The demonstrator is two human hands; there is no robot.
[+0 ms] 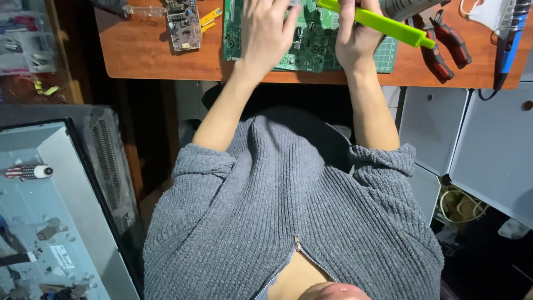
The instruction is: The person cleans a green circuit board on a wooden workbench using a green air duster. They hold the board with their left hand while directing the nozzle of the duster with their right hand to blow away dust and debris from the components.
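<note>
Grey ribbed knit sweater (288, 211) is seen nearest. Beyond it, a green printed circuit board (311, 44) on the wooden desk (144, 55) is pressed under the flat, spread left hand (266, 33); a long lime-green plastic tool (383, 23) is gripped by the right hand (355, 41).

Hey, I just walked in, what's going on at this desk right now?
A person in a grey knit sweater sits at a wooden desk. The left hand rests flat on a green circuit board; the right hand holds a bright green tool over it. Red-handled pliers, a blue-handled tool and a smaller circuit board lie nearby.
</note>
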